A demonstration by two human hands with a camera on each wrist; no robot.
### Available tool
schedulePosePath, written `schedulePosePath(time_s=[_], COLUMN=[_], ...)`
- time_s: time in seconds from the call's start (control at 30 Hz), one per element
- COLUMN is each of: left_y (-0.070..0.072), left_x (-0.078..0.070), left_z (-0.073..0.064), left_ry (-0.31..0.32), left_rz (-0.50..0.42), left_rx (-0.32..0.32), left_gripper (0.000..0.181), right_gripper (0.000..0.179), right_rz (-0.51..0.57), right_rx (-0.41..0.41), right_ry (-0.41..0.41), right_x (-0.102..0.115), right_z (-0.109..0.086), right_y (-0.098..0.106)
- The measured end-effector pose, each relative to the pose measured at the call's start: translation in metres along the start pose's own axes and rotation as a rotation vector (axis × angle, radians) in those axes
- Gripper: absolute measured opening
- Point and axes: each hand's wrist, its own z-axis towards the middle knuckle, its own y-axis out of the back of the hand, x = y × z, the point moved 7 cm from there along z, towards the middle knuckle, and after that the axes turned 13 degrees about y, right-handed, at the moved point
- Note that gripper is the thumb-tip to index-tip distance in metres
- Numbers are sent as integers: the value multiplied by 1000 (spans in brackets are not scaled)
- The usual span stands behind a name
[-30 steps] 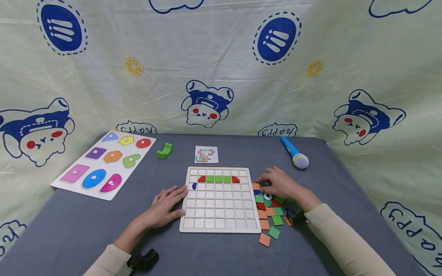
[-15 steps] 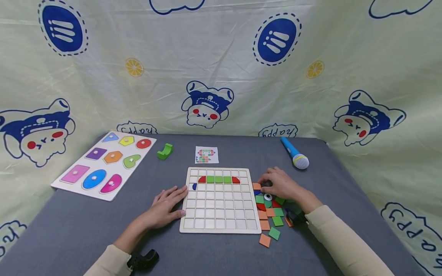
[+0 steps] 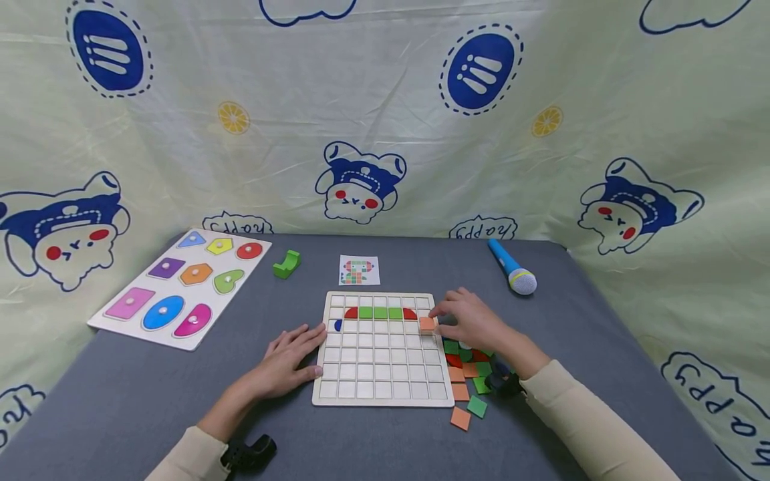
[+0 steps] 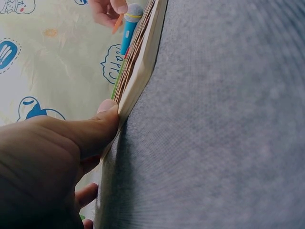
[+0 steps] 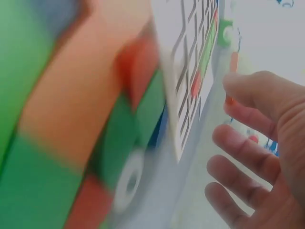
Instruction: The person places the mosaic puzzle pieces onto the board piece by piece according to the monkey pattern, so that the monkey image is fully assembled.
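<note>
My right hand [image 3: 478, 324] pinches an orange square tile [image 3: 426, 325] between thumb and forefinger, over the right edge of a white grid board [image 3: 383, 372]. In the right wrist view the orange tile [image 5: 234, 62] is seen edge-on, the other fingers spread below it. My left hand [image 3: 291, 361] lies against the board's left edge, its thumb [image 4: 102, 126] touching the frame in the left wrist view. A row near the board's top has red corner pieces [image 3: 410, 313] at both ends and green tiles [image 3: 380, 312] between. Below its left end sits a small blue piece [image 3: 338, 325].
Loose tiles [image 3: 460, 392] in orange, green and red lie along the board's right side, partly under my right arm. Behind the board are a pattern card [image 3: 359, 270], a green arched block [image 3: 287, 264] and a toy microphone [image 3: 512, 267]. A shape puzzle [image 3: 144, 284] lies left.
My right hand has lifted an orange tile from the loose tiles and carried it left to the board's right edge. My left hand has stayed put.
</note>
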Motion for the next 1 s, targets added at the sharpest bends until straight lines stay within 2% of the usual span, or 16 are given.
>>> schedulePosePath(time_s=[0.27, 0.5, 0.77, 1.0], left_y=[-1, -1, 0, 0], left_x=[0, 0, 0, 0], left_z=[0, 0, 0, 1], left_ry=[-1, -13, -17, -4], left_rz=[-3, -13, -6, -4], left_rx=[-2, -4, -3, 1], left_gripper=[64, 64, 63, 63], right_gripper=[19, 16, 15, 17], right_rz=[16, -25, -45, -76], right_rx=[-14, -24, 23, 63], right_ry=[45, 106, 87, 64], right_x=[33, 58, 70, 75], right_z=[28, 58, 87, 103], right_y=[-12, -21, -33, -41])
